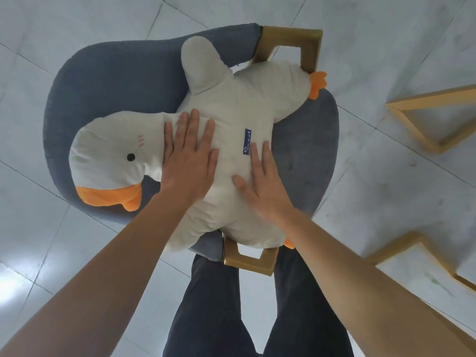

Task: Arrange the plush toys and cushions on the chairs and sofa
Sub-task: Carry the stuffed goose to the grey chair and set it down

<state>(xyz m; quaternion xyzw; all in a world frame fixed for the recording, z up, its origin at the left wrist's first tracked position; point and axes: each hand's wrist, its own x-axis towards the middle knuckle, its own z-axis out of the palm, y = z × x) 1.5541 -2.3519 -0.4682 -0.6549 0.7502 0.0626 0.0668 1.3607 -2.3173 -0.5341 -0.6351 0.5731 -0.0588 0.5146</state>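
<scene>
A big white plush duck (239, 109) with an orange beak and orange feet lies flat across a grey-blue upholstered armchair (108, 81) with gold metal arm frames. Its head points left, its feet reach the right and near edges of the seat. My left hand (189, 161) presses flat on the duck's neck and chest with straight fingers. My right hand (260, 184) presses flat on its belly, just below a small blue label. Neither hand curls round the toy.
White tiled floor (386, 34) surrounds the chair. Gold metal frames of other furniture (432, 117) stand at the right, one higher and one nearer. My dark-trousered legs (257, 305) stand right at the chair's near arm frame (247, 261).
</scene>
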